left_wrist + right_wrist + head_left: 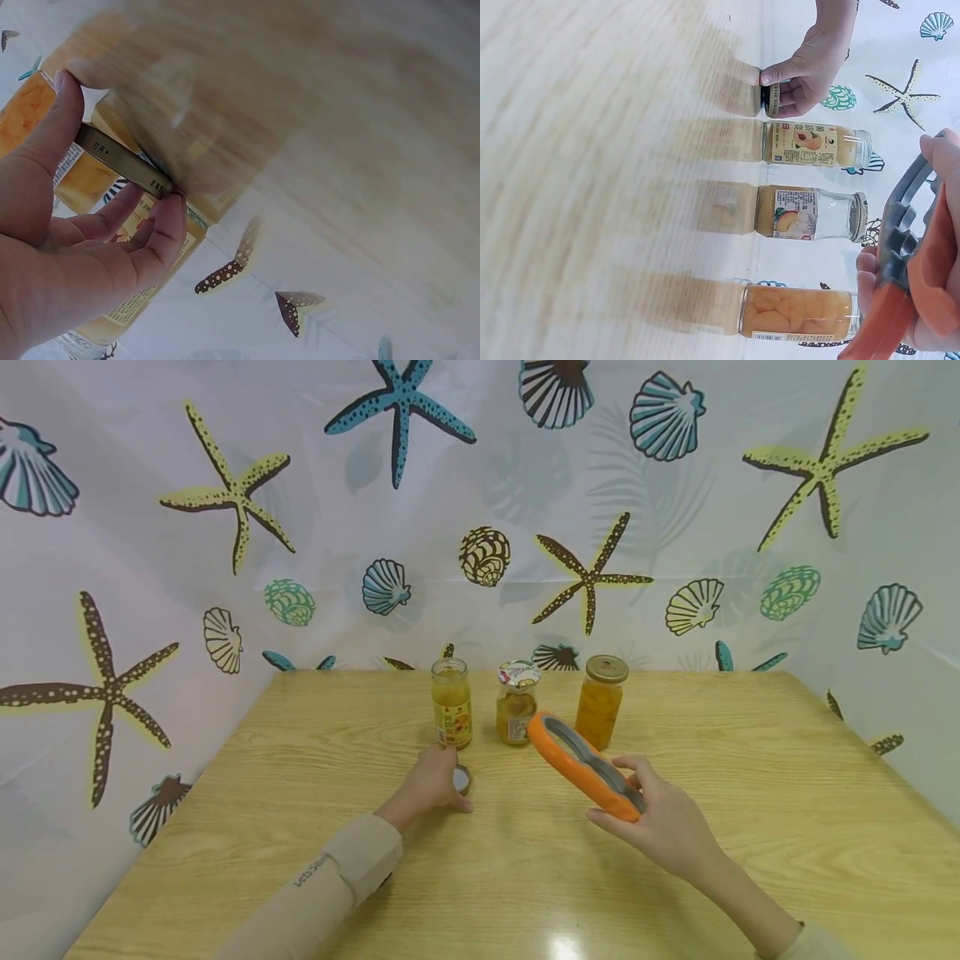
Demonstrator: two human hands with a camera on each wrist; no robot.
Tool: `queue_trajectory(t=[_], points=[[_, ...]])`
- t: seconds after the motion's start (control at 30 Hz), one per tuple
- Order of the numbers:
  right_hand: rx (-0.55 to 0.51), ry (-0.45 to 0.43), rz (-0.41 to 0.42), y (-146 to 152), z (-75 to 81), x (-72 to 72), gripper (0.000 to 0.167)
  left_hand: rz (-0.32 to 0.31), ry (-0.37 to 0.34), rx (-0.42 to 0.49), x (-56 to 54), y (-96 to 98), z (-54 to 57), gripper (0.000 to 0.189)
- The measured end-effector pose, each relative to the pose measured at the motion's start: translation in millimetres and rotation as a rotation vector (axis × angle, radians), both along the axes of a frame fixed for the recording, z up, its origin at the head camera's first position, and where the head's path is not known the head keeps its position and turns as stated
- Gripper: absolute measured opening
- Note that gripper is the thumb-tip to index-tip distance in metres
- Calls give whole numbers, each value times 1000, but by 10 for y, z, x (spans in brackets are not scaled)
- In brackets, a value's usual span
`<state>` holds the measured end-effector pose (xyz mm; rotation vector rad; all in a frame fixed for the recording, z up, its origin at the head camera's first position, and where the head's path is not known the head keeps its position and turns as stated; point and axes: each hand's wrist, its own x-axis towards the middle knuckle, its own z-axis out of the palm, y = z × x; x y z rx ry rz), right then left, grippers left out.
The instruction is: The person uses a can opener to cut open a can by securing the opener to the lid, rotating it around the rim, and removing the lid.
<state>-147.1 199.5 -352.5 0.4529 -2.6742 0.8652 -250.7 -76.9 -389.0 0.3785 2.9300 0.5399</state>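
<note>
The lid (462,780) is pinched by the left hand (431,781) at the counter (315,752), beside the open jar (452,703), which could be tipped if brushed; the opener (572,767) is gripped aloft by the right hand (671,827).

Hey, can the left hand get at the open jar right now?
Probably yes: nothing stands between the left hand and the open jar, though that hand would likely need to release the lid first.

Seashell-printed cloth (465,485) behind and beside a wood-grain table (525,860) marks a curtained-off workspace.
</note>
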Motion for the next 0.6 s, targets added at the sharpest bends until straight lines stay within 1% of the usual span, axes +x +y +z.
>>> queue_trajectory(t=[0.2,0.4,0.5,0.6], points=[[5,8,-4,6,16,-8,59,-5,17,-2,-14,-1,9,71],[36,17,-9,26,12,-9,61,-3,12,-4,-16,4,9,71],[72,37,-14,42,3,-8,64,3,-6,-6,-17,6,16,73],[96,46,-22,57,-6,-3,66,22,-42,-3,-22,11,30,75]])
